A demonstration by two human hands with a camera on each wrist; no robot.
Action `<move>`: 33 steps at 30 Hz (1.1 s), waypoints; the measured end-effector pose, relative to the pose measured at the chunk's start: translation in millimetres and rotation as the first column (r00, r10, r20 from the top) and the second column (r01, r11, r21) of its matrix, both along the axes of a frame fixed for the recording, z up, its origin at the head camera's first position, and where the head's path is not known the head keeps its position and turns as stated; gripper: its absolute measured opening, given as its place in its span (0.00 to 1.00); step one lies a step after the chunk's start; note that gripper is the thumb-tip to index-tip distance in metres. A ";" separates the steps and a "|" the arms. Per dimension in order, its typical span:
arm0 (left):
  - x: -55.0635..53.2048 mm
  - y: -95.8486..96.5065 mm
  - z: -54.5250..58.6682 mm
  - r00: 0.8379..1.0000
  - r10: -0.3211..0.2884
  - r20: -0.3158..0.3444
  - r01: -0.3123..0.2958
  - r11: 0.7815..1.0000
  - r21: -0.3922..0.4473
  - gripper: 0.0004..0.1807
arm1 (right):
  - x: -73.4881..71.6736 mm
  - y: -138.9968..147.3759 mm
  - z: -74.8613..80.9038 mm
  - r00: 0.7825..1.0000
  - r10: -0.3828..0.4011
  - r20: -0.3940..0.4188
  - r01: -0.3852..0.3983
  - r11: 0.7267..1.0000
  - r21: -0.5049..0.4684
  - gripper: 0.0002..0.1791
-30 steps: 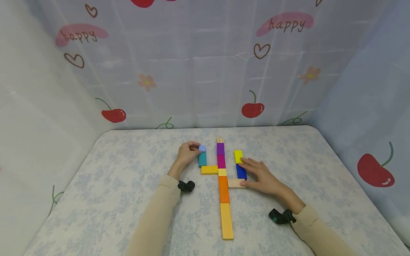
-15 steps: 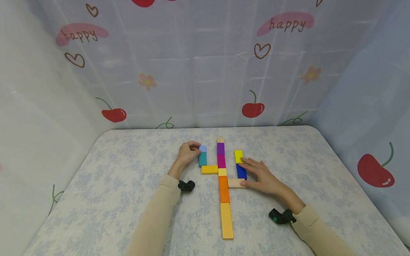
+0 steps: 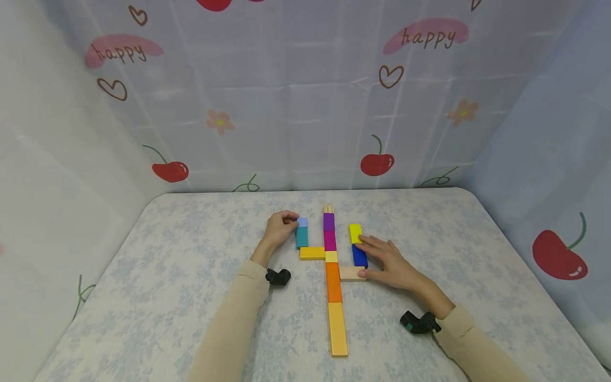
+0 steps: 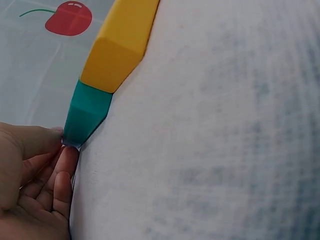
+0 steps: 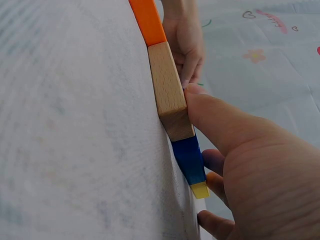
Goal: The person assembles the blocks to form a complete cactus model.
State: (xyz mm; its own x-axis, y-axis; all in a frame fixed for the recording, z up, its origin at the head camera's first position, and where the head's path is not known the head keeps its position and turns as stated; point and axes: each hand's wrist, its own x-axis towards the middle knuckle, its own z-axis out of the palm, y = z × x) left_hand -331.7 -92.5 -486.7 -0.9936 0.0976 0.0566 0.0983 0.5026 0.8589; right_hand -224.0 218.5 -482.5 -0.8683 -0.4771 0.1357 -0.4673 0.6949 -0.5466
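Coloured blocks lie on the table in a branching cactus-like layout. At the left branch's top, my left hand (image 3: 280, 227) pinches a small light blue block (image 3: 303, 222) between thumb and fingers. Below it come a teal block (image 3: 302, 237) and a yellow-orange block (image 3: 312, 253) reaching the central column. My right hand (image 3: 389, 265) is spread beside the right branch, its thumb resting on a plain wooden block (image 3: 350, 274). Its fingertips touch the edges of the dark blue block (image 3: 360, 256) and bright yellow block (image 3: 355, 233). In the left wrist view, the hand mostly hides the light blue block.
The central column holds thin pale sticks (image 3: 328, 209), a purple block (image 3: 329, 222), a magenta block (image 3: 330, 241), a pale yellow block (image 3: 331, 257), an orange block (image 3: 334, 282) and a long tan block (image 3: 338, 329). A printed curtain (image 3: 286, 106) hangs behind the table (image 3: 167, 276).
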 end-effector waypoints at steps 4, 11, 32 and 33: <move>0.4 0.5 0.3 1.000 0.005 0.007 -0.005 1.000 -0.008 0.10 | 1.0 -0.5 1.0 1.000 -0.001 0.000 0.001 1.000 -0.004 0.37; 3.0 1.3 2.3 1.000 0.008 0.007 -0.008 1.000 -0.011 0.10 | 2.5 -0.9 3.5 1.000 -0.008 0.006 0.008 1.000 0.000 0.37; 30.6 -20.2 30.4 0.999 -0.022 -0.028 0.020 0.998 -0.067 0.20 | 1.2 -1.6 4.4 1.000 -0.016 0.006 0.016 0.999 0.030 0.37; 33.5 -21.6 33.3 0.999 -0.027 -0.041 0.024 0.996 -0.084 0.20 | 1.1 -1.4 4.6 1.000 -0.018 0.007 0.017 0.999 0.028 0.37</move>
